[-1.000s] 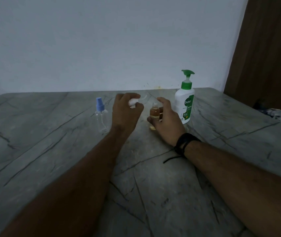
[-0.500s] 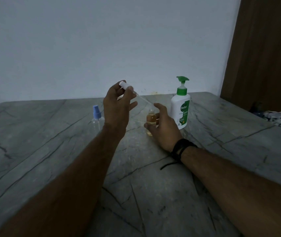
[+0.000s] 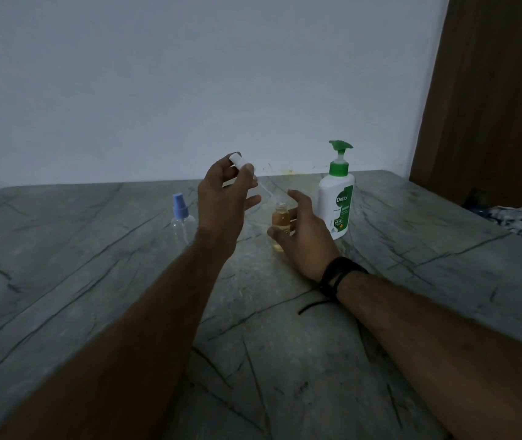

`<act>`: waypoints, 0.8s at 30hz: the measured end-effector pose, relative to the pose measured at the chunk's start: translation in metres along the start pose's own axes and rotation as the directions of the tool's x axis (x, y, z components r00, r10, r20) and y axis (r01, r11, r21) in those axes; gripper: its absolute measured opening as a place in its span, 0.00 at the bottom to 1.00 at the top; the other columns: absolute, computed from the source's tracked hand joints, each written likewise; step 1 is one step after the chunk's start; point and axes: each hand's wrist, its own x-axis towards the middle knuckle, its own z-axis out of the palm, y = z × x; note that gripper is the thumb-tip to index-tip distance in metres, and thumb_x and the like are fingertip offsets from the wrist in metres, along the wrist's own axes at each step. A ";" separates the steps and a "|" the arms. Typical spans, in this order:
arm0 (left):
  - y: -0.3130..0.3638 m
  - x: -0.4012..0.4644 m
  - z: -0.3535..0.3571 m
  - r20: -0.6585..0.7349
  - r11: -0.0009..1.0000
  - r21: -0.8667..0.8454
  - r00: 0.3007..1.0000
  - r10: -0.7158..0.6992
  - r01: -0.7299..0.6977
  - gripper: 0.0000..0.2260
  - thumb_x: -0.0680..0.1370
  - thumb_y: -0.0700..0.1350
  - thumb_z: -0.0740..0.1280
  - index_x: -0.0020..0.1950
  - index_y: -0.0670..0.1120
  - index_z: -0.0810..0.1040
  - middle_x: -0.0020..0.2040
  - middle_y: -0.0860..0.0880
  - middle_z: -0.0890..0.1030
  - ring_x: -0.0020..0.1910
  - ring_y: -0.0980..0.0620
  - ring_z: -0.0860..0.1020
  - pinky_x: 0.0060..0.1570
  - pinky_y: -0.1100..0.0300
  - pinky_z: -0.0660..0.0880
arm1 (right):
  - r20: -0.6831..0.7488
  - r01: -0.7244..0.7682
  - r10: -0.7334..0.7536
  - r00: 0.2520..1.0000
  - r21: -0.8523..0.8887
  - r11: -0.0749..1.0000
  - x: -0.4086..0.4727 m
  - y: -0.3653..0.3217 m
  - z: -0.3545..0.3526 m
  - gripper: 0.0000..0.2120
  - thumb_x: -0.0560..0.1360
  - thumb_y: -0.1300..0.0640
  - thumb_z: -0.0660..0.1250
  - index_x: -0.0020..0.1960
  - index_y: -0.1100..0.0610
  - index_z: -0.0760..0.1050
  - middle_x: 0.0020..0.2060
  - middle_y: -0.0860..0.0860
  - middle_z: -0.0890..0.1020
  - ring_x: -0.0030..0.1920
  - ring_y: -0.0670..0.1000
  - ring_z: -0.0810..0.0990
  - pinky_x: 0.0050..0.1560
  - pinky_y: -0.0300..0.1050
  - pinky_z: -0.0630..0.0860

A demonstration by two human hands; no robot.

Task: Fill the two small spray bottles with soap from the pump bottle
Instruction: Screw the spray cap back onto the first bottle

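A small uncapped spray bottle [image 3: 280, 224] with amber soap stands on the grey stone table [image 3: 94, 281]. My right hand [image 3: 304, 233] holds it between thumb and fingers. My left hand [image 3: 224, 201] is raised above the table and pinches the white spray cap [image 3: 238, 161], whose thin dip tube [image 3: 266, 190] slants down toward the bottle's mouth. A second small clear spray bottle [image 3: 182, 222] with a blue cap stands to the left, partly behind my left wrist. The white Dettol pump bottle [image 3: 337, 198] with a green pump stands just right of my right hand.
A pale wall rises behind the table's far edge. A dark wooden door [image 3: 488, 90] stands at the right. Crumpled cloth [image 3: 520, 219] lies at the table's right edge. A black band circles my right wrist [image 3: 339, 274].
My left hand lifted the white spray cap off the amber bottle and raised it, drawing the dip tube out. My right hand kept its hold on the bottle.
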 end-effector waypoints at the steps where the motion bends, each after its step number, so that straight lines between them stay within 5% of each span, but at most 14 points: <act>1: -0.001 -0.001 0.000 0.012 1.000 0.015 1.000 0.005 -0.005 0.17 0.78 0.48 0.68 0.65 0.48 0.74 0.54 0.47 0.80 0.49 0.53 0.82 0.43 0.57 0.80 | -0.002 0.002 -0.002 1.000 0.003 1.000 0.000 0.000 0.000 0.37 0.77 0.53 0.71 0.79 0.51 0.54 0.67 0.56 0.76 0.63 0.55 0.78 0.66 0.54 0.75; 9: -0.012 -0.012 0.004 0.245 0.945 0.284 0.965 0.089 -0.159 0.20 0.79 0.45 0.66 0.70 0.50 0.71 0.58 0.49 0.80 0.53 0.56 0.80 0.51 0.55 0.79 | 0.005 0.017 -0.017 1.000 0.074 0.997 0.000 0.004 0.002 0.42 0.76 0.51 0.73 0.80 0.52 0.51 0.60 0.49 0.80 0.53 0.45 0.79 0.55 0.37 0.75; 13: -0.018 -0.016 0.006 0.289 0.895 0.385 0.950 0.116 -0.226 0.20 0.78 0.47 0.67 0.70 0.51 0.72 0.59 0.51 0.79 0.53 0.59 0.78 0.47 0.69 0.76 | 0.008 0.003 -0.003 1.000 0.086 0.996 0.002 0.005 0.001 0.43 0.75 0.51 0.74 0.81 0.52 0.50 0.60 0.49 0.80 0.52 0.43 0.79 0.49 0.30 0.72; 17: -0.022 -0.016 0.007 0.280 0.873 0.423 0.952 0.127 -0.241 0.19 0.77 0.46 0.69 0.68 0.48 0.75 0.56 0.51 0.80 0.51 0.61 0.78 0.44 0.74 0.73 | 0.008 0.006 -0.007 1.000 0.106 0.994 0.002 0.006 0.002 0.43 0.75 0.54 0.73 0.81 0.51 0.50 0.59 0.50 0.80 0.54 0.46 0.80 0.52 0.35 0.75; 24: -0.027 -0.016 0.005 0.261 0.866 0.434 0.955 0.143 -0.249 0.14 0.76 0.47 0.70 0.61 0.51 0.77 0.50 0.54 0.81 0.48 0.59 0.78 0.44 0.67 0.75 | 0.010 0.009 -0.010 1.000 0.099 0.995 0.003 0.007 0.003 0.43 0.76 0.52 0.73 0.81 0.52 0.50 0.61 0.51 0.80 0.55 0.48 0.81 0.54 0.38 0.75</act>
